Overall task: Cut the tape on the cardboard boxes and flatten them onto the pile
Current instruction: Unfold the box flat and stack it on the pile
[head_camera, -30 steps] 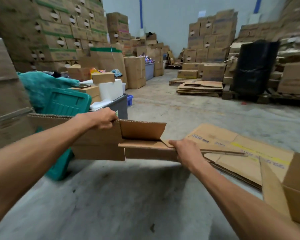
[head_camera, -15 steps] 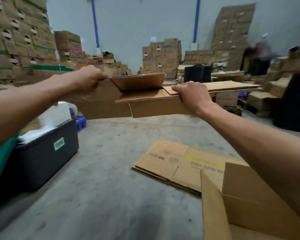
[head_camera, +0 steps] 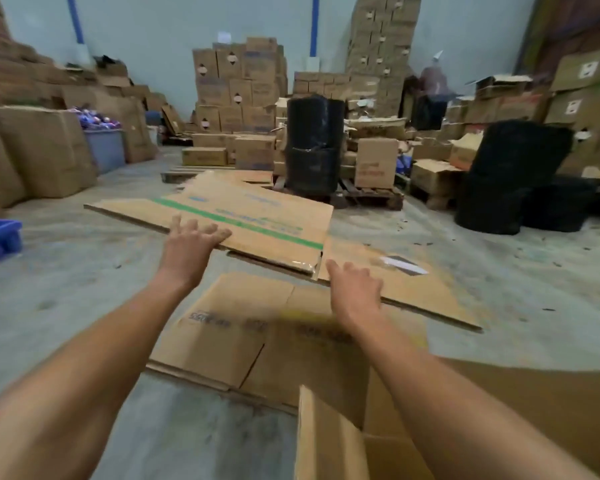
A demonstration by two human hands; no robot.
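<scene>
- The concrete floor (head_camera: 84, 289) fills the middle of the frame; stacked cartons (head_camera: 239, 84) and black wrapped rolls (head_camera: 314, 143) line the top.
- The pile of flattened cardboard (head_camera: 243, 341) lies on the floor at lower centre, its printed face up.
- The flattened box with the green stripe (head_camera: 257, 216) sits at frame centre, tilted over the far edge of the pile. Half a second ago it was held up at chest height in both hands; now it is out of them and seems to be dropping onto the pile.
- An open box (head_camera: 329, 441) stands at the bottom right, probably the next one to cut.
- The left hand (head_camera: 187, 251) is spread wide, fingertips (head_camera: 219, 233) just overlapping the near edge of the striped box; whether they touch it I cannot tell. It grips nothing.
- The right hand (head_camera: 355, 292) is also splayed and empty, just below the box's right corner.
- My reading: this box is released and as good as done.
</scene>
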